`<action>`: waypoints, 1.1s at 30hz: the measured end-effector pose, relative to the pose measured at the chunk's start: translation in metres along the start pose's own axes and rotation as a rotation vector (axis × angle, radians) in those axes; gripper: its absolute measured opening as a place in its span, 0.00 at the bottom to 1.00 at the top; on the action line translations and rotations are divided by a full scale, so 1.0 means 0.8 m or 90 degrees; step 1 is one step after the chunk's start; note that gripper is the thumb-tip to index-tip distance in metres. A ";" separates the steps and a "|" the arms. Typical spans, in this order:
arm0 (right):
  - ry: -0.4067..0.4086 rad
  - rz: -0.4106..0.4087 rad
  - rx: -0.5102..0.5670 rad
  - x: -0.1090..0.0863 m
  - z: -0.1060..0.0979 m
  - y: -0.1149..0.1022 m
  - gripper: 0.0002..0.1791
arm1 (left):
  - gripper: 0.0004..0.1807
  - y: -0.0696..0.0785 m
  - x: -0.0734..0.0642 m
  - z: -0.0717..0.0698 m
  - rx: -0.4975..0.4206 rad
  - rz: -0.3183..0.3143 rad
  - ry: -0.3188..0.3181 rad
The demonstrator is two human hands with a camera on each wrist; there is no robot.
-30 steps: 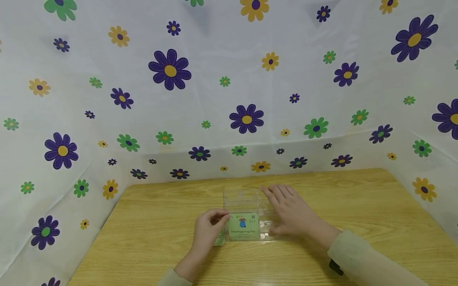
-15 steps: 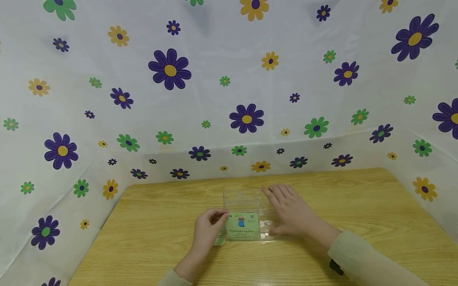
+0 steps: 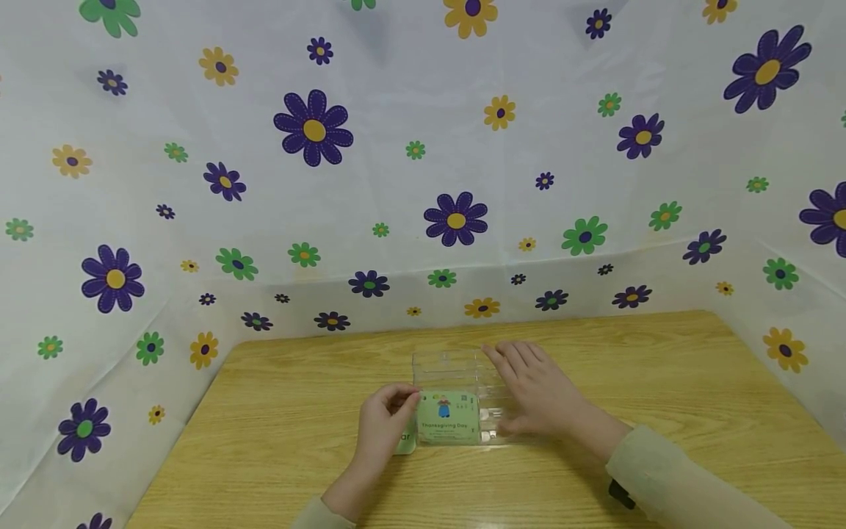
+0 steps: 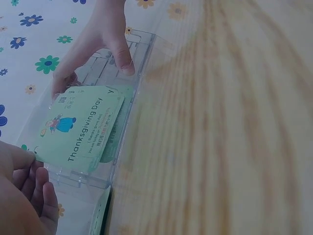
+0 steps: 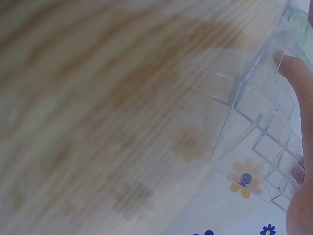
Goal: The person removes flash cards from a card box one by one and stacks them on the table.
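Observation:
My left hand pinches the corner of a pale green card that reads "Thanksgiving Day". The card slants over the front left compartment of a clear plastic organizer. Under it, another green card shows within the organizer in the left wrist view. My right hand grips the organizer across its right part, thumb at the near side and fingers toward the far side. Beside the organizer's left wall lies a further green card, ending in "ar", partly hidden by my left hand.
The organizer stands on a wood-grain table. A white cloth with printed flowers hangs behind the table and along both sides. Bare compartments of the organizer show in the right wrist view.
My left hand has shifted the "Thanksgiving Day" card slightly left and up in the head view. The right hand and the organizer stay in place.

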State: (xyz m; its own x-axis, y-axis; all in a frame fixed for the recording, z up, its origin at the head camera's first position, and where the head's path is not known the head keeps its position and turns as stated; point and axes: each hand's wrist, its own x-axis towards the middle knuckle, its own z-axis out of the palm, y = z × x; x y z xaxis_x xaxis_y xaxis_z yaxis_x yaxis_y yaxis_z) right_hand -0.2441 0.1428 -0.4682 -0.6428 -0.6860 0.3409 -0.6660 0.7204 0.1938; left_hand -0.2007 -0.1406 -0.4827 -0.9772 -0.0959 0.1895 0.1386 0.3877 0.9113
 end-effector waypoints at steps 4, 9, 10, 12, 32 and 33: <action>0.003 0.001 0.004 0.000 0.000 0.000 0.70 | 0.04 0.001 0.000 0.001 -0.003 -0.007 0.007; 0.009 0.000 0.003 -0.001 0.001 0.000 0.70 | 0.04 0.002 0.000 0.001 -0.006 -0.009 0.013; 0.011 -0.001 0.002 -0.001 0.001 0.000 0.70 | 0.04 0.002 0.000 0.001 -0.007 -0.009 0.013; 0.014 -0.002 0.001 -0.001 0.002 0.000 0.70 | 0.04 0.001 0.000 0.000 -0.011 -0.008 0.015; 0.001 0.005 0.003 -0.001 0.002 0.000 0.72 | 0.05 0.005 -0.003 0.000 -0.055 -0.003 0.046; 0.002 0.004 0.001 -0.001 0.003 0.000 0.72 | 0.05 0.006 -0.003 0.000 -0.058 -0.001 0.049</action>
State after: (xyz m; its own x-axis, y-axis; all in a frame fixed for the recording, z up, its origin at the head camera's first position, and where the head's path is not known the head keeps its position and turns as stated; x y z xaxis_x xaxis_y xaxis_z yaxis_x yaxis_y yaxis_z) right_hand -0.2446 0.1434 -0.4703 -0.6462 -0.6807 0.3451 -0.6624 0.7249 0.1893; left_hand -0.1976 -0.1389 -0.4789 -0.9627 -0.1678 0.2122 0.1545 0.3031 0.9404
